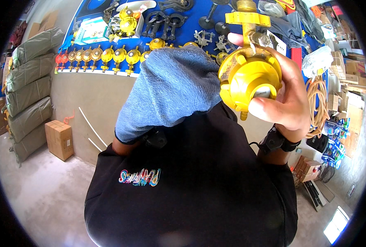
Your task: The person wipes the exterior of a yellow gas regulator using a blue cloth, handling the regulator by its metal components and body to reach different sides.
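Right hand (288,96) is seen closed around a yellow gas regulator (249,76), which is gripped with the thumb laid across its round face and the fingers wrapped behind its body. The regulator is held at about nine o'clock from the palm, touching it, with its brass stem and yellow knob (247,18) pointing up toward twelve o'clock. A black wrist strap (278,142) is worn just below that hand, at six o'clock from it. Left hand (170,88) is hidden under a blue towel cloth (179,74), so whether it is open or closed cannot be told; the cloth is draped over it and is met by the regulator's left edge at three o'clock. A black shirt (191,185) fills the lower part of the view. Beyond the hands, at twelve o'clock, a blue worktop (191,24) is covered with a row of yellow and red regulators (96,55). Stacked grey sacks (28,82) and a cardboard box (59,139) are seen on the floor at nine o'clock.
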A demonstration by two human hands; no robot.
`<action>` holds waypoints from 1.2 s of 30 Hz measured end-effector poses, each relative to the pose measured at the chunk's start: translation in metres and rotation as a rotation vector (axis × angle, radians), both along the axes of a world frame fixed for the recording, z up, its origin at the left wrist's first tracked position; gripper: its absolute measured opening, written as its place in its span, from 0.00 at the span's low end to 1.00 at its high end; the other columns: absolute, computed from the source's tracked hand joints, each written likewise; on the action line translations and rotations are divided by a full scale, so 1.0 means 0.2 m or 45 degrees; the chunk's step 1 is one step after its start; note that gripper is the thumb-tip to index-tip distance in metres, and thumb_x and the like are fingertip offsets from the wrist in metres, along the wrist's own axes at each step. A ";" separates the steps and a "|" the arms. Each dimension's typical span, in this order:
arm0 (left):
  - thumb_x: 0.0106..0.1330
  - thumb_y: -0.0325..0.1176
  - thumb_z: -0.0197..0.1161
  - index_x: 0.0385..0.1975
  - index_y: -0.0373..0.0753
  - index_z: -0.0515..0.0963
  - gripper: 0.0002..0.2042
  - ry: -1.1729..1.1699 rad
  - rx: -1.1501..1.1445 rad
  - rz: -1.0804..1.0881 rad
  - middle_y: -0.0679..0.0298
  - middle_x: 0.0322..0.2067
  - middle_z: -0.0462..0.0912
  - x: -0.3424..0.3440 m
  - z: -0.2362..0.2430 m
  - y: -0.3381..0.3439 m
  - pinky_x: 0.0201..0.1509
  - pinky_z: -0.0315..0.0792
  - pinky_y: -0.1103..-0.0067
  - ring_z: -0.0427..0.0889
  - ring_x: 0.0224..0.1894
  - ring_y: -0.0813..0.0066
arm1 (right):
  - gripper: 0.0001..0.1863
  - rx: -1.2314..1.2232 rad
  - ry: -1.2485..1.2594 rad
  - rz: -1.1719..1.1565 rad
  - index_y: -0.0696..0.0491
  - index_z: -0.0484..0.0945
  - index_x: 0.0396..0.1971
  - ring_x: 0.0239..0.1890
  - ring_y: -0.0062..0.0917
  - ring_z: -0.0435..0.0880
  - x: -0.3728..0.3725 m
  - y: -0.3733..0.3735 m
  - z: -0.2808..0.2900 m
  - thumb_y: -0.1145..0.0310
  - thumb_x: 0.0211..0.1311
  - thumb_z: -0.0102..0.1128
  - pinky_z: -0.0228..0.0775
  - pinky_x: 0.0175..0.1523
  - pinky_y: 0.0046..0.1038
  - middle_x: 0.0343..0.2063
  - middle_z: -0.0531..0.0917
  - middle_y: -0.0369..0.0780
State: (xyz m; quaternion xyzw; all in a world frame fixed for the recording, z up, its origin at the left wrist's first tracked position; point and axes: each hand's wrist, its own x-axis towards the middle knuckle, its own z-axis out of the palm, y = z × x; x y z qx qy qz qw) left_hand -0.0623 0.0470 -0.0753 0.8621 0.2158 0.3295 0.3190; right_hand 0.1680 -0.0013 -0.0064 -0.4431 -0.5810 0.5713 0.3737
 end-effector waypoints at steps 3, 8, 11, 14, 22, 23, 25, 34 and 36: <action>0.58 0.26 0.65 0.42 0.42 0.81 0.12 -0.068 0.173 -0.121 0.59 0.35 0.83 -0.02 0.02 0.03 0.34 0.80 0.74 0.83 0.32 0.60 | 0.43 -0.040 0.011 0.030 0.67 0.64 0.64 0.54 0.31 0.81 0.00 0.00 0.01 0.66 0.46 0.68 0.73 0.59 0.30 0.67 0.68 0.50; 0.56 0.26 0.66 0.42 0.42 0.82 0.13 -0.021 0.229 -0.029 0.59 0.33 0.83 -0.01 0.05 0.00 0.36 0.81 0.76 0.84 0.31 0.60 | 0.43 -0.078 0.042 0.027 0.67 0.65 0.63 0.54 0.30 0.81 -0.01 0.00 0.02 0.66 0.45 0.69 0.73 0.59 0.30 0.67 0.68 0.50; 0.56 0.28 0.67 0.42 0.42 0.83 0.13 0.080 0.209 0.002 0.60 0.35 0.84 0.00 0.05 -0.01 0.37 0.81 0.76 0.84 0.33 0.61 | 0.44 -0.040 0.061 0.043 0.67 0.65 0.63 0.53 0.30 0.81 0.00 -0.01 0.00 0.64 0.44 0.70 0.73 0.58 0.30 0.67 0.68 0.50; 0.56 0.31 0.68 0.41 0.43 0.83 0.12 0.075 0.029 0.068 0.61 0.35 0.84 0.01 0.03 -0.02 0.37 0.80 0.75 0.84 0.34 0.62 | 0.44 -0.059 0.035 0.034 0.67 0.65 0.63 0.52 0.30 0.82 0.01 0.00 -0.01 0.63 0.44 0.71 0.74 0.57 0.29 0.66 0.68 0.50; 0.54 0.32 0.68 0.39 0.43 0.84 0.11 0.016 -0.001 0.038 0.60 0.35 0.83 0.02 0.02 -0.04 0.34 0.80 0.74 0.84 0.34 0.61 | 0.43 -0.028 0.120 0.046 0.68 0.67 0.62 0.50 0.31 0.83 0.01 -0.01 -0.03 0.62 0.45 0.71 0.74 0.56 0.29 0.66 0.69 0.51; 0.54 0.31 0.68 0.38 0.42 0.84 0.11 0.034 -0.009 0.040 0.60 0.35 0.83 0.01 0.03 -0.04 0.34 0.80 0.74 0.84 0.34 0.61 | 0.43 -0.018 0.112 0.049 0.68 0.67 0.62 0.50 0.31 0.83 0.01 -0.01 -0.03 0.62 0.45 0.71 0.74 0.56 0.29 0.66 0.69 0.52; 0.54 0.30 0.68 0.38 0.42 0.83 0.11 0.027 -0.021 0.057 0.59 0.35 0.83 0.01 0.02 -0.04 0.34 0.80 0.74 0.84 0.33 0.61 | 0.43 0.018 0.081 0.048 0.67 0.67 0.62 0.51 0.31 0.83 0.01 -0.01 -0.04 0.62 0.46 0.71 0.74 0.56 0.29 0.65 0.69 0.52; 0.54 0.27 0.67 0.37 0.41 0.82 0.10 -0.082 0.310 0.088 0.57 0.36 0.83 0.07 0.02 0.03 0.36 0.80 0.72 0.85 0.34 0.59 | 0.41 0.056 0.067 -0.099 0.67 0.67 0.62 0.52 0.29 0.82 0.00 0.00 -0.03 0.61 0.48 0.68 0.74 0.56 0.30 0.65 0.69 0.49; 0.55 0.29 0.68 0.38 0.40 0.82 0.11 0.059 0.377 0.208 0.57 0.36 0.83 0.11 0.03 0.02 0.37 0.80 0.71 0.84 0.35 0.59 | 0.41 0.053 0.094 -0.185 0.67 0.67 0.62 0.52 0.29 0.82 -0.01 -0.01 -0.04 0.61 0.49 0.67 0.75 0.57 0.29 0.65 0.69 0.48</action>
